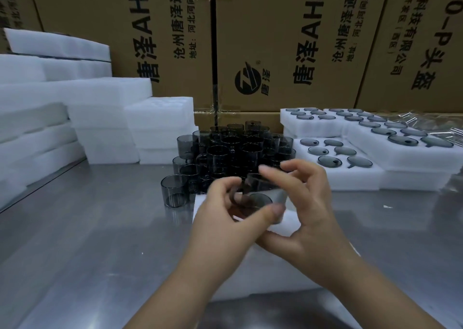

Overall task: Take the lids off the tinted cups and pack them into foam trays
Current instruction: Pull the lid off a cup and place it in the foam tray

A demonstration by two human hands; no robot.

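Observation:
I hold one smoky tinted cup [260, 198] tilted on its side in mid-air over a white foam tray [288, 224]. My left hand [233, 218] grips the cup from the left, thumb across its near wall. My right hand [300, 203] holds it from the right, with the index finger laid over the rim. Whether a lid sits on this cup is unclear. Behind my hands stands a pile of several tinted cups [233, 150]. Foam trays [335, 173] at the right hold several grey lids [328, 160] in their pockets.
Stacks of white foam trays [100, 118] fill the left and back left of the steel table [87, 241]. Brown cardboard boxes [275, 40] wall off the back. Clear plastic wrapping [426, 123] lies at the far right.

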